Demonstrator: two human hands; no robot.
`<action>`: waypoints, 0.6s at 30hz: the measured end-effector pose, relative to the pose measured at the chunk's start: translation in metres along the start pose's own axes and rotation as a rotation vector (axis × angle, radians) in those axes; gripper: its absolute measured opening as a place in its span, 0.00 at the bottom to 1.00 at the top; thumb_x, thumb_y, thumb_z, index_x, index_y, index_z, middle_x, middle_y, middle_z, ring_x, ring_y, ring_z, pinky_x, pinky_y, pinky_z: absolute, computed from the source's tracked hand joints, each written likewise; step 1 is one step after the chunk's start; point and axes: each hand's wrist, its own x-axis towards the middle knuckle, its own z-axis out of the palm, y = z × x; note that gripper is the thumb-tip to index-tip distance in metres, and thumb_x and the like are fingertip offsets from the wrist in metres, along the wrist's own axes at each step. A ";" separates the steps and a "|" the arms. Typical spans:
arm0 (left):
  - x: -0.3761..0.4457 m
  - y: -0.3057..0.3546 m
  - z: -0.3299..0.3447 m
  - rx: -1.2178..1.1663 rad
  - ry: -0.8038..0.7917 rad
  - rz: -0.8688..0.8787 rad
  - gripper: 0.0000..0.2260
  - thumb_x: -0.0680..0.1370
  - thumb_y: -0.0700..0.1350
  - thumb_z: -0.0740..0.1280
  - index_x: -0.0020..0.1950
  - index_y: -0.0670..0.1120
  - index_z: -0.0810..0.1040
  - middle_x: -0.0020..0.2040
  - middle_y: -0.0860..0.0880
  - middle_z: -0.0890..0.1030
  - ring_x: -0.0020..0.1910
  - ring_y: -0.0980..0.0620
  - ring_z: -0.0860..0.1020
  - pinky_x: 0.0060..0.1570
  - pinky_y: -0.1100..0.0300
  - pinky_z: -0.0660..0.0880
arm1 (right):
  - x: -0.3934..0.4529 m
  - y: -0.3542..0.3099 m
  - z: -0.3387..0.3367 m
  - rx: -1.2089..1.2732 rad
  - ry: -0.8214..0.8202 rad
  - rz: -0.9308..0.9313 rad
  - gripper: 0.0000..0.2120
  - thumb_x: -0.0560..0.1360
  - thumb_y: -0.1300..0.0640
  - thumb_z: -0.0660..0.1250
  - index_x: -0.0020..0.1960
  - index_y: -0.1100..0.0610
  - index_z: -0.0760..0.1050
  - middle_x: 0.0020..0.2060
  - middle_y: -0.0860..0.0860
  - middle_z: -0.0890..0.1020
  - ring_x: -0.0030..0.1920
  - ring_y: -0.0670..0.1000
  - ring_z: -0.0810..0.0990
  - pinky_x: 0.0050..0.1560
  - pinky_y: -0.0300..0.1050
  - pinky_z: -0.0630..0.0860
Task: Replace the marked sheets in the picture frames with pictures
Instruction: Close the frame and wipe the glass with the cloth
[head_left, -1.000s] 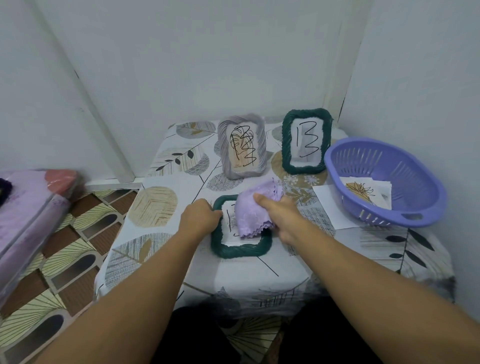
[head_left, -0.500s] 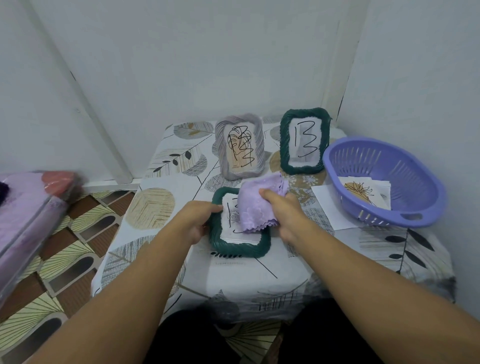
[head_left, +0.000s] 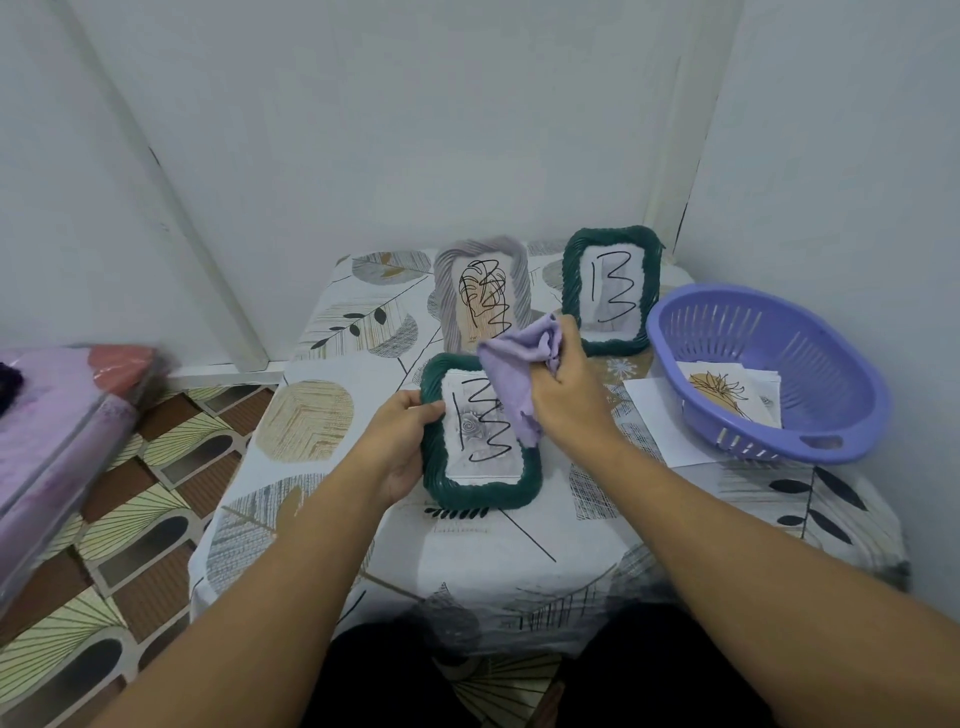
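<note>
Left hand (head_left: 402, 441) clasps the near green frame (head_left: 480, 436), lying mid-bench with its marked sheet (head_left: 483, 426) inside; right hand (head_left: 563, 395) pinches a lilac cloth (head_left: 511, 374) above it. Step: preparing this frame. Next, likely, turning it over to open its back.

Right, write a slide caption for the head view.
Left hand tilts green frame; right hand holds lilac cloth.

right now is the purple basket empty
No, the purple basket holds sheets of paper, the top one a picture of a plant.
</note>
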 end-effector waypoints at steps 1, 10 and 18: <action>-0.001 0.000 0.000 -0.007 0.000 0.008 0.05 0.84 0.34 0.62 0.50 0.42 0.72 0.42 0.41 0.82 0.38 0.46 0.81 0.38 0.52 0.80 | -0.001 -0.003 0.000 -0.001 -0.015 -0.003 0.11 0.84 0.57 0.61 0.53 0.40 0.69 0.47 0.47 0.80 0.37 0.46 0.81 0.32 0.35 0.75; -0.005 -0.001 0.001 0.022 -0.008 0.042 0.03 0.84 0.36 0.63 0.53 0.43 0.73 0.39 0.43 0.81 0.33 0.50 0.80 0.35 0.55 0.78 | 0.008 0.004 0.011 -0.085 -0.223 0.123 0.13 0.70 0.46 0.79 0.51 0.49 0.81 0.38 0.48 0.86 0.39 0.45 0.85 0.47 0.49 0.84; -0.009 -0.001 -0.005 -0.004 -0.093 0.040 0.09 0.83 0.33 0.63 0.62 0.39 0.75 0.45 0.40 0.85 0.40 0.46 0.84 0.39 0.53 0.81 | 0.015 0.008 0.021 -0.412 -0.143 -0.153 0.09 0.74 0.56 0.75 0.54 0.50 0.84 0.39 0.43 0.83 0.36 0.39 0.78 0.32 0.28 0.69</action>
